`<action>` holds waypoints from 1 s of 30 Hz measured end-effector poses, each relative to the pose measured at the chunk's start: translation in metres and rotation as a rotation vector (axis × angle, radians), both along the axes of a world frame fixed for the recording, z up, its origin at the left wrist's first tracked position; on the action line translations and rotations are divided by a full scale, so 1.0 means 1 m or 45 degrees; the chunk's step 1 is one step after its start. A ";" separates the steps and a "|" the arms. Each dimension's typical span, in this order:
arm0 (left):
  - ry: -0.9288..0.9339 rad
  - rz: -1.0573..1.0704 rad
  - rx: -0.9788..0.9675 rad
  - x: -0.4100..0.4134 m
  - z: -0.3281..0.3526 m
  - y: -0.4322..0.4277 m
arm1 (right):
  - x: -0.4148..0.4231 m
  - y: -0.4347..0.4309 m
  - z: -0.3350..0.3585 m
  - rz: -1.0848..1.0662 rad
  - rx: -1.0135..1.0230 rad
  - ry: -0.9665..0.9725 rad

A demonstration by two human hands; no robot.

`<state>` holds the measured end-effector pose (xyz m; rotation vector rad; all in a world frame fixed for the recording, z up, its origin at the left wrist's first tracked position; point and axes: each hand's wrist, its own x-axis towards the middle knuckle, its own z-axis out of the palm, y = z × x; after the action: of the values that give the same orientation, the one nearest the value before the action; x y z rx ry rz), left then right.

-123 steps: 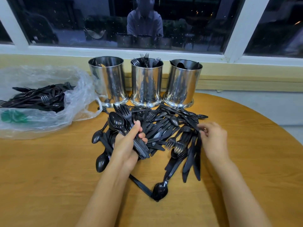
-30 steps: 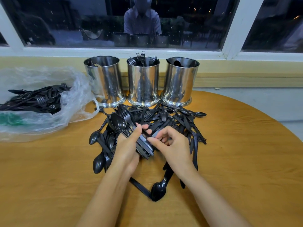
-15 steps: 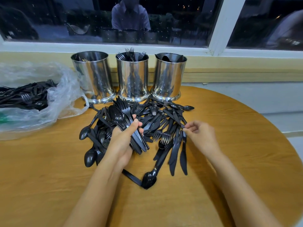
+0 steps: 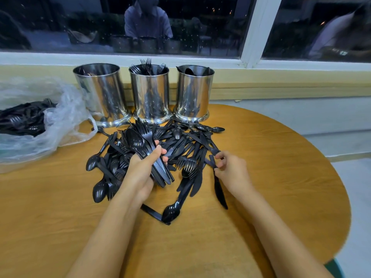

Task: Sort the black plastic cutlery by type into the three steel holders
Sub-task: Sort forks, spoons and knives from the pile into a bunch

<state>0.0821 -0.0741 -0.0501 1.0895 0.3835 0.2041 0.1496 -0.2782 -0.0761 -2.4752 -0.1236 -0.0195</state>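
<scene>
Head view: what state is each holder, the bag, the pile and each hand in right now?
Left holder: upright, contents unclear.
Middle holder: upright, fork tines above the rim.
Right holder: upright, black pieces inside.
Plastic bag: open, cutlery inside.
Pile: loose, mixed, on the table.
Left hand: grips a bundle of spoons and forks.
Right hand: pinches a knife.

No text, label, brand or number can be read anywhere in view. A small pale patch [image 4: 339,52] in the window [image 4: 313,27] reflection, at the upper right of the frame, is too small and blurred to read.
</scene>
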 end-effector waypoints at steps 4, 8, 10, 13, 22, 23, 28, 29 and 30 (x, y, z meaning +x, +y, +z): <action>0.003 0.002 -0.015 0.000 -0.001 0.000 | 0.003 0.002 0.005 0.009 -0.038 0.040; 0.034 -0.001 -0.066 0.000 0.000 0.001 | 0.004 0.004 0.027 0.038 0.005 -0.243; 0.049 -0.013 -0.099 0.000 0.000 0.001 | -0.002 0.006 0.042 0.070 0.290 -0.417; 0.058 -0.062 -0.099 0.001 -0.002 0.004 | -0.017 0.011 0.060 0.055 0.788 -0.454; -0.016 -0.142 -0.183 -0.001 0.001 -0.003 | -0.037 0.050 0.027 0.128 1.119 -0.091; -0.023 -0.150 -0.182 -0.002 0.002 -0.003 | -0.038 0.054 0.022 0.149 1.088 -0.095; 0.005 -0.136 -0.111 -0.002 0.002 0.000 | -0.042 0.061 0.017 0.299 0.844 -0.186; 0.015 -0.102 -0.115 -0.001 0.001 0.001 | -0.042 0.058 0.019 0.322 0.836 -0.178; 0.018 -0.074 -0.130 0.000 0.001 0.003 | -0.040 0.054 0.020 0.319 0.828 -0.168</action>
<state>0.0821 -0.0712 -0.0494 1.0004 0.3705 0.1243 0.1092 -0.2238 -0.0562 -1.7954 -0.4135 -0.1000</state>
